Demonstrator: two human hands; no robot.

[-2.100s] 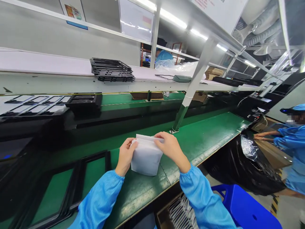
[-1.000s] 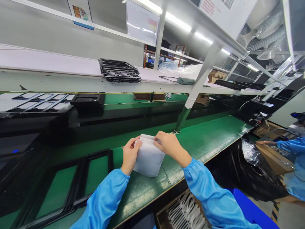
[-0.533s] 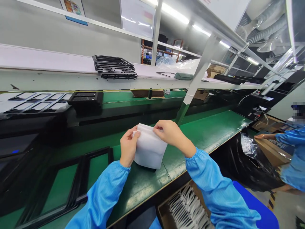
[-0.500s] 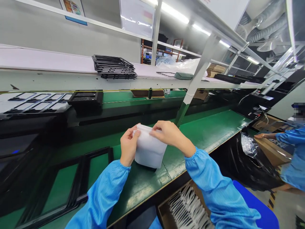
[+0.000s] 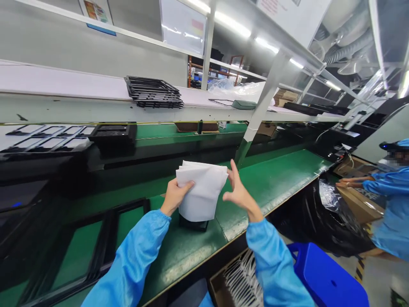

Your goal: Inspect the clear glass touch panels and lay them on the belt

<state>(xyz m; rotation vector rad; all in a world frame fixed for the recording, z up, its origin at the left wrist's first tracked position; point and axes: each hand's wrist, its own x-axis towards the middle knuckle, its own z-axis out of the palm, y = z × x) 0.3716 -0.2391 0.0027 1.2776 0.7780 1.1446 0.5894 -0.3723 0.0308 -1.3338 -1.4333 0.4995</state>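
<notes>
A stack of thin white sheets or pouches (image 5: 202,194), its top edges slightly fanned, is held up over the green bench. My left hand (image 5: 175,195) grips its left side, the thumb lying across the front and the fingers behind. Beside the right edge is my right hand (image 5: 238,189), thumb and fingers spread apart. Its fingertips are close to the stack's upper right corner; whether they touch I cannot tell. Under the stack, a dark flat object (image 5: 193,224) on the bench shows only its lower edge.
Black frames (image 5: 105,238) lie on the green bench (image 5: 281,179) to my left. More black frames (image 5: 155,91) are piled on the shelf. A box of white strips (image 5: 244,277) and a blue stool (image 5: 329,277) stand below the bench edge. A co-worker (image 5: 391,200) handles a carton (image 5: 361,200) at right.
My right hand has come off the stack's top edge and opened at its right side. The stack is turned more squarely towards me, showing more of the dark object below.
</notes>
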